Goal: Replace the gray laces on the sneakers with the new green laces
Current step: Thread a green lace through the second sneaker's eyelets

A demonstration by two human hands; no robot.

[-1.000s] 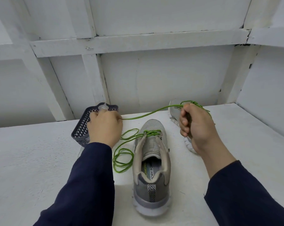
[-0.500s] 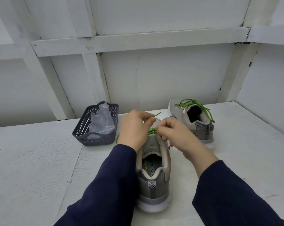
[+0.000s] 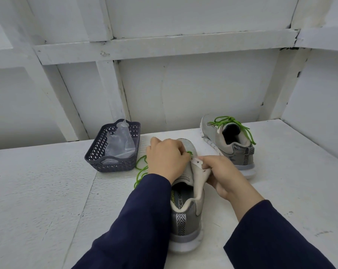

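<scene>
Half a second ago the right hand (image 3: 220, 171) met the left over the tongue. Now it has drawn back toward the person and pinches the right eyelet flap (image 3: 200, 166) between thumb and fingers, folding it outward so its pale inner face and dark eyelet holes show. The left hand (image 3: 167, 156) has stayed over the forefoot, fingers curled down, its fingertips nipping the green lace (image 3: 189, 153) by the lowest eyelets.

The near sneaker (image 3: 185, 216) stands on the table (image 3: 48, 191) with its heel toward the person. It is grey with a white sole, its tongue is partly hidden under the left wrist, and only its lowest eyelets are laced. The slack of the lace lies in loose loops on the table just left of the shoe.

A second sneaker (image 3: 230, 146) stands further back on the right, apart from the first, with its own tied green lace (image 3: 232, 123). On the left, a dark latticed basket (image 3: 113, 164) holds a clear plastic bag (image 3: 119, 146). A white panelled wall (image 3: 183, 84) rises behind.
</scene>
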